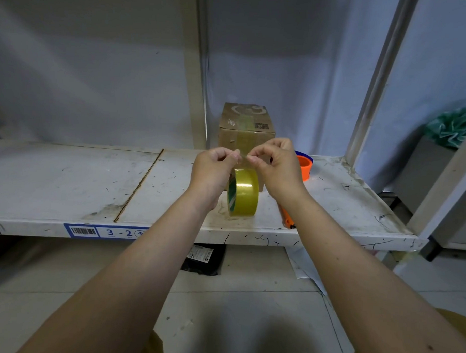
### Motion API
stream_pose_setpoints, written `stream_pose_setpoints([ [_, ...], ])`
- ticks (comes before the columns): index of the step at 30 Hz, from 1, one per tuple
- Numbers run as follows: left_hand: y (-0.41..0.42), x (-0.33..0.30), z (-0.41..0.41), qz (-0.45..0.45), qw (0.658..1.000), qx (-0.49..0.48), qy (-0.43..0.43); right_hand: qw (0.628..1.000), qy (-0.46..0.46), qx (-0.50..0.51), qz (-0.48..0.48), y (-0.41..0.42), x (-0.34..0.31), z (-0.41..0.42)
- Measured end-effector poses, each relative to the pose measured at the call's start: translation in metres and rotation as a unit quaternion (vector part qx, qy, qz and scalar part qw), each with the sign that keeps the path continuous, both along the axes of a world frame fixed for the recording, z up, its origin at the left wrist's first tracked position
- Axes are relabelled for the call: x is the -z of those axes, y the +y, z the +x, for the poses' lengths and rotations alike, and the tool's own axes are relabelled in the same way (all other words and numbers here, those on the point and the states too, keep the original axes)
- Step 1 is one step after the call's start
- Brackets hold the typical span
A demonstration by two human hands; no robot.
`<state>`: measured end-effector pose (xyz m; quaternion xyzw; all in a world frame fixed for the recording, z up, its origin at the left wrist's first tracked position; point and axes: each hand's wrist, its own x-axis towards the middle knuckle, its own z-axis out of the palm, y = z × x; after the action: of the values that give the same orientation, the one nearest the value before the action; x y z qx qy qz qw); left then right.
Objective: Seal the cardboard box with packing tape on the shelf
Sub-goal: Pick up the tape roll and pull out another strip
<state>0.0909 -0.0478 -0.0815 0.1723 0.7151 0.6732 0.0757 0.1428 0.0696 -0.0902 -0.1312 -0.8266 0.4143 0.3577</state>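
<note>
A small cardboard box [246,126] stands on the white shelf [68,181], with a strip of clear tape running over its top and front. In front of it a roll of yellowish packing tape [244,192] stands on edge, hanging from its loose end. My left hand [213,170] and my right hand [276,164] pinch that loose tape end between thumb and fingers, just above the roll and close to the box's front face.
An orange tape dispenser [304,166] lies on the shelf behind my right hand, its handle end [287,219] near the shelf's front edge. A shelf upright [196,69] rises left of the box. A black parcel [204,258] lies on the floor below.
</note>
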Motion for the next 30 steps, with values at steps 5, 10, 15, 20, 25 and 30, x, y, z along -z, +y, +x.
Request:
stream_pose_setpoints([
  [5,0.004,-0.006,-0.005,-0.016,0.995,-0.067,-0.072,0.996,0.035,0.023,0.076,-0.007,0.012,-0.004],
  [10,0.003,-0.012,-0.010,-0.044,0.988,-0.118,-0.093,0.995,0.039,0.025,0.091,-0.012,0.013,-0.004],
  [15,-0.005,-0.015,-0.009,-0.050,0.995,-0.061,0.053,0.997,0.028,0.029,0.068,-0.008,0.009,-0.004],
  [20,0.001,-0.015,-0.004,-0.222,0.944,0.020,0.243,0.998,0.007,0.028,0.059,-0.005,0.006,-0.002],
  [25,0.002,-0.011,-0.008,-0.251,0.920,-0.012,0.302,0.998,0.003,0.037,0.045,0.000,0.002,0.002],
  [30,0.006,-0.010,-0.010,-0.242,0.924,-0.021,0.294,0.998,-0.002,0.040,0.040,0.003,0.000,0.004],
])
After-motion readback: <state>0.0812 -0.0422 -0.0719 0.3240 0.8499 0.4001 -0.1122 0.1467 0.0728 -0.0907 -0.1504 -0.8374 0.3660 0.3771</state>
